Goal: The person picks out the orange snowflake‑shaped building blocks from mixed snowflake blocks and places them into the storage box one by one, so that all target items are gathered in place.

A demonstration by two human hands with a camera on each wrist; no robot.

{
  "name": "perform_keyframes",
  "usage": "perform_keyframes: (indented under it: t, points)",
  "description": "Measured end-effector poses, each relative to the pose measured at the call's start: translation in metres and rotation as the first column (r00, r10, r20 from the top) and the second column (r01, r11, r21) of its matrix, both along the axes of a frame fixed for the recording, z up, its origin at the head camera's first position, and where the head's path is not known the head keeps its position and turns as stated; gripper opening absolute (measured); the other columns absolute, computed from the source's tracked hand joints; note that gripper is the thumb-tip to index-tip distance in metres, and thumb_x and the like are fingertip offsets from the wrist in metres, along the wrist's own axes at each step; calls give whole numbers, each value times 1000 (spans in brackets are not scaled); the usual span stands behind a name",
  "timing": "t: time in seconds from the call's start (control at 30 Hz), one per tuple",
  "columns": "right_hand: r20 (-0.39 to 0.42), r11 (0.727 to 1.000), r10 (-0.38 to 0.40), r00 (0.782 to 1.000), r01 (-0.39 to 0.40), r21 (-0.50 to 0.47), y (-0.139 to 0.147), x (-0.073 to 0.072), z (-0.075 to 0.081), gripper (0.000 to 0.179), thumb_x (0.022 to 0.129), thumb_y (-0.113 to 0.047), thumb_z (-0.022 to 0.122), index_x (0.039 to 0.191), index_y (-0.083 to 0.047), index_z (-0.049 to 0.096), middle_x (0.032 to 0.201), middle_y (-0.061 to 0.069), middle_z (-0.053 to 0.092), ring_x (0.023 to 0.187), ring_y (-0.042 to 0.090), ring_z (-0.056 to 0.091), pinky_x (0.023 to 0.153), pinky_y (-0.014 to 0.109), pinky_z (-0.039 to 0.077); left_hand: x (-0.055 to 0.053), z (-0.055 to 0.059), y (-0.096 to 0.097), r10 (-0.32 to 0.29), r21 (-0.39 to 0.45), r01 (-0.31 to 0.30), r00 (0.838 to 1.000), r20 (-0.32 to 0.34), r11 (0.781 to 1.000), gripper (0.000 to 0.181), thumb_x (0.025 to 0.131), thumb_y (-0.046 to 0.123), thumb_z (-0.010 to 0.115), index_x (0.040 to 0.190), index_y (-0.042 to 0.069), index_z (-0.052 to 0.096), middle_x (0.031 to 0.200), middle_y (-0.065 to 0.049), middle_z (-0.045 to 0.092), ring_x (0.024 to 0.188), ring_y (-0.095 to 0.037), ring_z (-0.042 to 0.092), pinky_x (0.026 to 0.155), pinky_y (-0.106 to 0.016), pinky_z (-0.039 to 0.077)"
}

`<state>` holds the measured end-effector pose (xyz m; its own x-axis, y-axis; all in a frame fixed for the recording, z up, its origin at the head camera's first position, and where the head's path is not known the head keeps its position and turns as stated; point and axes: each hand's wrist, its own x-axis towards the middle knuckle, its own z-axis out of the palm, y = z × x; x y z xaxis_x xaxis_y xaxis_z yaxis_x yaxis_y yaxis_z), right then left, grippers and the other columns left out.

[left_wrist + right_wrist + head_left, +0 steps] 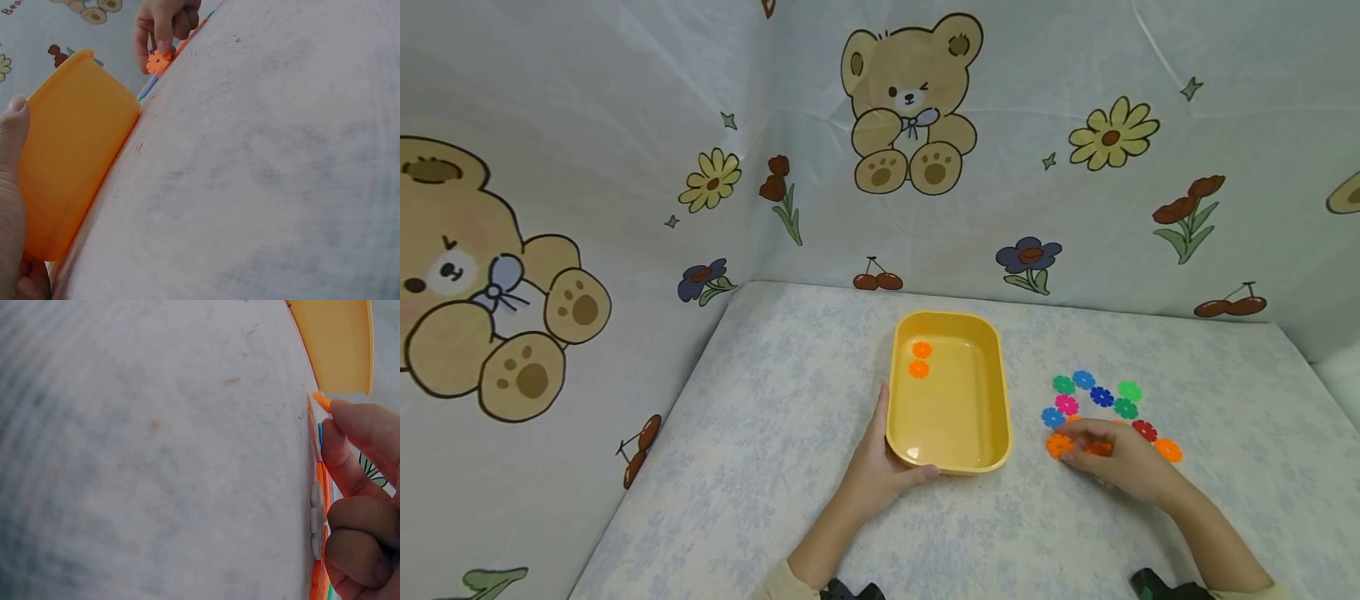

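Gripping the yellow plastic tray [958,412], with two orange discs [919,369] inside, by its near-left corner in the fingers of the left hand [880,471]. Pinching an orange flower-shaped disc [158,62] in the fingers of the right hand [1123,461], just above the counter [737,458], right of the tray, beside loose multicoloured discs [1102,397].

Yellow is being shown by the tray [955,408], and orange by the two inner discs [919,369]. Among the loose discs [1102,397], blue, green, pink, red and orange are being displayed. Blue-grey mottling over white is being worn by the table [760,417]; tan bears [910,71], yellow daisies [1111,137] and reddish-brown cherries [1247,306] are being carried by the pale curtain [625,100].
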<state>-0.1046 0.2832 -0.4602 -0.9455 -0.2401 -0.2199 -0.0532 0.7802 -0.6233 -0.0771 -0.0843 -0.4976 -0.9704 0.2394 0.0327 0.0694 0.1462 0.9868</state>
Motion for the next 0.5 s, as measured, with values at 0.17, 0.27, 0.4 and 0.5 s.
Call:
perform_keyframes:
  t: [0.17, 0.27, 0.4, 0.5]
  points:
    - [71, 992, -56, 996, 64, -107, 2, 2, 2, 45, 86, -39, 76, 126, -18, 68, 110, 5, 66, 81, 11, 57, 65, 21, 54, 0, -1, 0, -8, 4, 8, 1000, 4, 1000, 125, 78, 31, 86, 160, 28, -8, 166, 13, 2, 153, -14, 15, 123, -49, 19]
    - [107, 981, -94, 990, 111, -162, 0, 0, 7, 50, 87, -39, 76, 129, -15, 66, 110, 10, 64, 71, 15, 56, 54, 25, 51, 0, -1, -1, -7, 9, 7, 1000, 3, 1000, 126, 77, 31, 87, 160, 30, -8, 166, 12, 3, 153, -15, 17, 122, -50, 20]
    - [70, 971, -106, 992, 119, -207, -8, -3, 21, 50, 88, -40, 74, 130, -14, 66, 114, 11, 66, 70, 20, 59, 54, 27, 51, 0, -1, -1, -2, 0, 2, 1000, 4, 1000, 126, 76, 31, 87, 160, 31, -8, 166, 13, 5, 152, -13, 17, 122, -50, 21]
    - [43, 967, -110, 993, 117, -227, -20, -7, 33, 51, 89, -43, 72, 132, -16, 65, 114, 10, 68, 69, 25, 62, 54, 28, 51, 0, -1, 0, 0, -10, 0, 1000, -5, 1000, 126, 76, 32, 87, 160, 30, -7, 166, 12, 4, 153, -14, 16, 122, -51, 20]
